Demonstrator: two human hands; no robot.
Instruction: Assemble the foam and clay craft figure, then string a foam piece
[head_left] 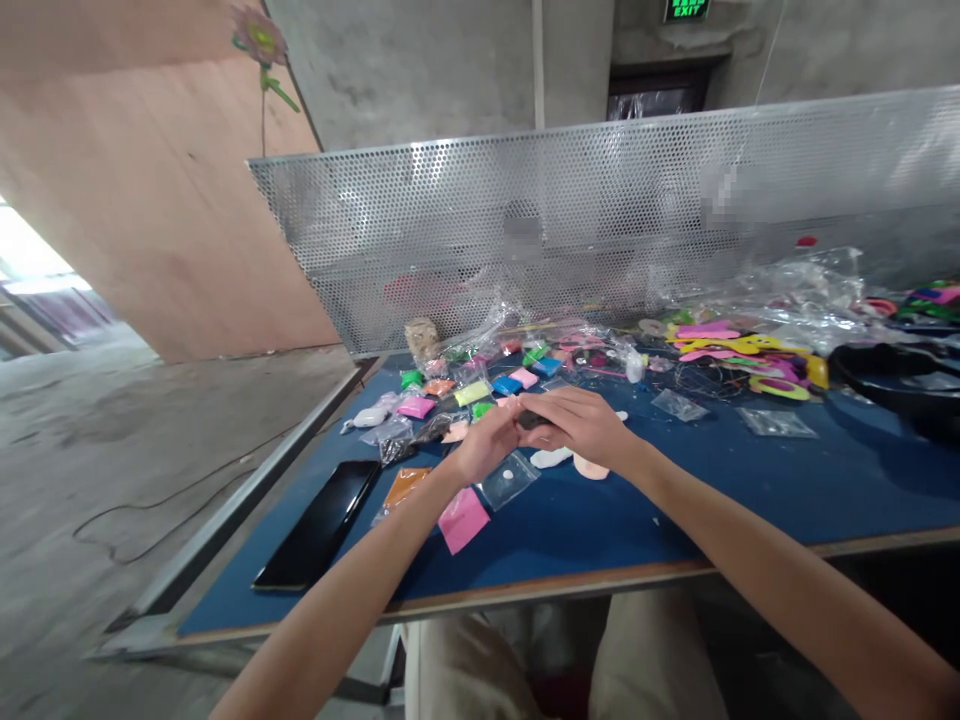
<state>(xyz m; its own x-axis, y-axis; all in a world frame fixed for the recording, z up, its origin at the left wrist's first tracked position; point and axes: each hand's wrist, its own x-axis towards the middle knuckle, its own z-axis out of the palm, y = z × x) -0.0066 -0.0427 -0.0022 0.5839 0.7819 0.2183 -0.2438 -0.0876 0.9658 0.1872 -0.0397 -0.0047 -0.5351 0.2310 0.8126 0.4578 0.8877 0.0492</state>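
My left hand point(487, 440) and my right hand point(581, 420) meet over the middle of the blue table. Between them shows a dark lump of modelling clay point(532, 420), partly covered by the fingers. The fingers of both hands are curled round it. Just below the hands lie a clear zip bag point(510, 482) with a small white bit on it and a pink packet point(463, 520). A flat white piece point(551, 457) and a peach-coloured piece point(590, 467) rest under my right hand.
A black phone point(319, 525) lies left, beside an orange packet point(406, 487). Several coloured clay packets point(472, 392) spread behind the hands. Yellow and pink cut-outs point(731, 345) and a black bowl point(892, 390) are right. A perforated metal screen point(487, 220) stands along the back.
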